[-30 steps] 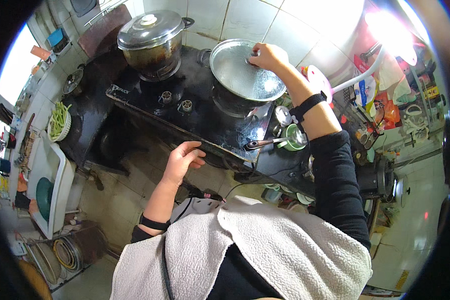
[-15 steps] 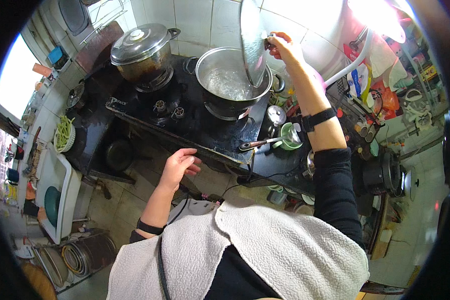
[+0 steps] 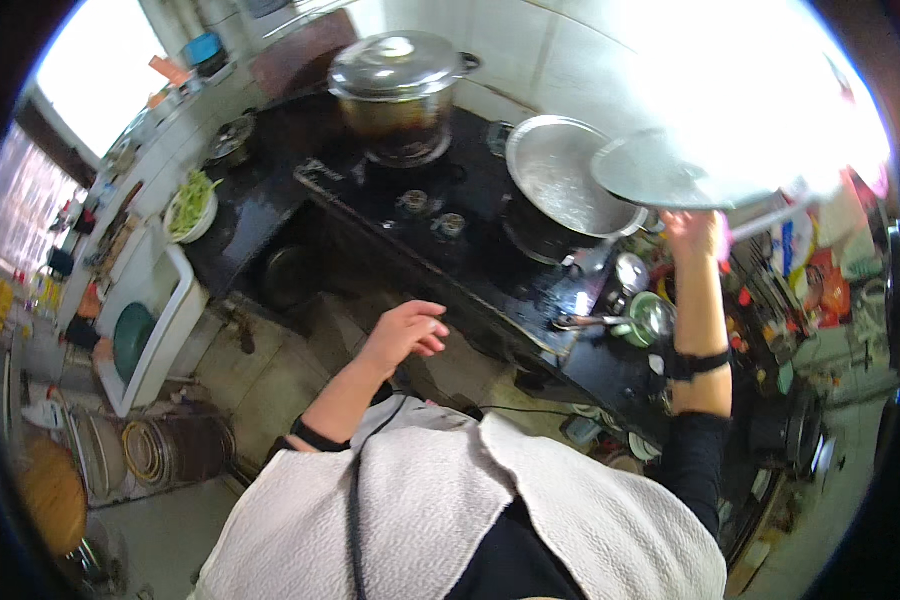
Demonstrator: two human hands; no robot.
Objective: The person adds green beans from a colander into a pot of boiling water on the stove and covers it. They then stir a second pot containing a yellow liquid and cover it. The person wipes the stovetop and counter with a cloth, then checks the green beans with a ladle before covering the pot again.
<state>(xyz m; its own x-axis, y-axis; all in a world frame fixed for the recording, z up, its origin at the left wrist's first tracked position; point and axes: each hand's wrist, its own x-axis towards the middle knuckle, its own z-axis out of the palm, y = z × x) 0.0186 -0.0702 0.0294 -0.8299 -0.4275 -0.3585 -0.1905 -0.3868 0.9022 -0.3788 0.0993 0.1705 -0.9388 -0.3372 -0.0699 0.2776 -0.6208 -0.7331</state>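
My right hand [image 3: 692, 235] grips a round glass pot lid [image 3: 660, 172] from beneath its near edge; the handle is hidden. The lid is tilted and lies beside and partly over the right rim of an uncovered metal pot [image 3: 620, 215]. Bubbling water [image 3: 560, 190] shows inside that pot, which stands on the right burner of the black stove [image 3: 370, 205]. My left hand [image 3: 407, 335] hovers in front of the stove's near edge, its fingers loosely bent and apart, holding nothing.
A large lidded pot [image 3: 400, 85] stands on the left burner. Green beans fill a white basket [image 3: 192, 232] by the white sink [image 3: 175, 320]. Right of the stove are a green cup [image 3: 642, 338], a long-handled utensil [image 3: 595, 321] and a lit lamp.
My right hand has swung the lid from steeply upright above the pot to a flatter tilt at its right side. The whole view has shifted, moving the stove rightward in the picture.
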